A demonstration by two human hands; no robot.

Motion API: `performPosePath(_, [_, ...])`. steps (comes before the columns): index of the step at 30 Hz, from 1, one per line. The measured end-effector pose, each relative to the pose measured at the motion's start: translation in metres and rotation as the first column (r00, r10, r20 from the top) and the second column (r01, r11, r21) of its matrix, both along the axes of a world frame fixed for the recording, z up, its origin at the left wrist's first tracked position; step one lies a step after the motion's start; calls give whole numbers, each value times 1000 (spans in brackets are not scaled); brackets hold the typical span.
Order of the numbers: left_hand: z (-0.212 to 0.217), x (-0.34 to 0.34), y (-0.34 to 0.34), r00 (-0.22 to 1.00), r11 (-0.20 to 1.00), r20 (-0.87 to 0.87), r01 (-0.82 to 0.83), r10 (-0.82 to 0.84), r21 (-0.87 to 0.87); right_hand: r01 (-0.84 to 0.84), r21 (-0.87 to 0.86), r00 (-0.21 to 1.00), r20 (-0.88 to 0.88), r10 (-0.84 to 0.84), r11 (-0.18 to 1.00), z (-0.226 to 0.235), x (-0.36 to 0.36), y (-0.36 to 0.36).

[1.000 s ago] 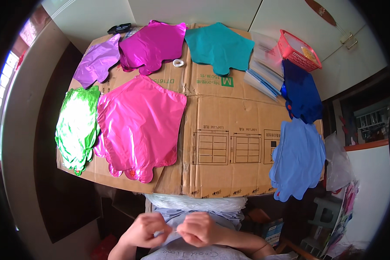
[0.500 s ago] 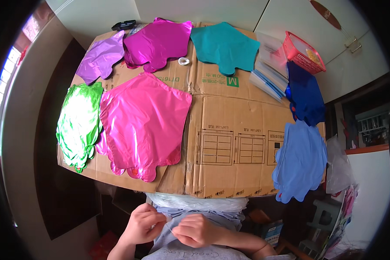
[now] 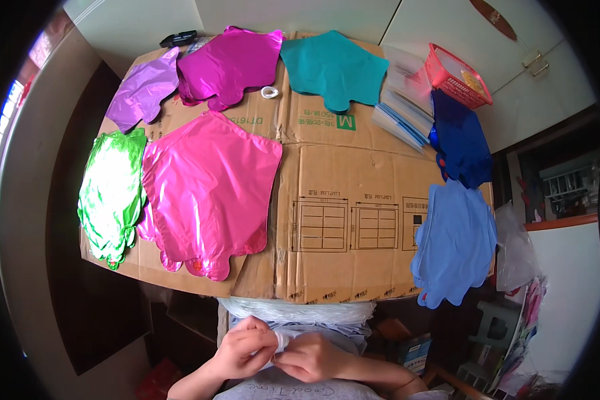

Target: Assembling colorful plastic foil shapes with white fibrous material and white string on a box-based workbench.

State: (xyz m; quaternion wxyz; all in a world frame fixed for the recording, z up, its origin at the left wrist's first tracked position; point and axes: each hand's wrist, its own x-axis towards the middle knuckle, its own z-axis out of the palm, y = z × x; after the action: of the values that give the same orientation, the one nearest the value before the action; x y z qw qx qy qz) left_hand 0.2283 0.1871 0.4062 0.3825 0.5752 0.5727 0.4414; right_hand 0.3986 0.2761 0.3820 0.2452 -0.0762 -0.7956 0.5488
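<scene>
My left hand (image 3: pixel 245 350) and my right hand (image 3: pixel 311 357) meet close to my body, below the table edge, both pinching a small piece of thin clear plastic (image 3: pixel 281 341). Just above them lies a stack of clear plastic bags (image 3: pixel 300 312) at the near edge of the flattened cardboard (image 3: pixel 340 167). Flat foil balloons lie spread on the cardboard: a big pink one (image 3: pixel 210 190), a green one (image 3: pixel 110 193), a light purple one (image 3: pixel 143 90), a magenta one (image 3: pixel 230 63), a teal one (image 3: pixel 333 67), a dark blue one (image 3: pixel 460 140) and a light blue one (image 3: pixel 455 240).
A small roll of tape (image 3: pixel 269 92) sits between the magenta and teal balloons. A stack of clear packets (image 3: pixel 403 107) and a red plastic basket (image 3: pixel 459 75) stand at the far right. A black object (image 3: pixel 179 37) lies at the far edge. Clutter fills the floor at right.
My hands have shifted slightly and come closer together on the plastic piece. The view has tilted a little; the balloons have not moved.
</scene>
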Motion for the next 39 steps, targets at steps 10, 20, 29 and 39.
performPosePath(10, [-11, 8, 8, 982, 997, 188, -2, 17, -83, 193, 158, 979, 35, -201, 968, 6, 3, 4])
performPosePath(20, [-37, 16, 2, 753, 978, 657, 100, 45, -183, 281, 123, 948, 117, -295, 952, -5, 4, 29])
performPosePath(29, [-35, 20, 9, 723, 991, 682, -20, 107, -134, 264, 130, 949, 141, -281, 956, -5, 7, 19])
performPosePath(39, [-28, 16, 6, 825, 992, 561, 2, 70, -127, 215, 195, 976, -25, -214, 957, 24, 0, 43])
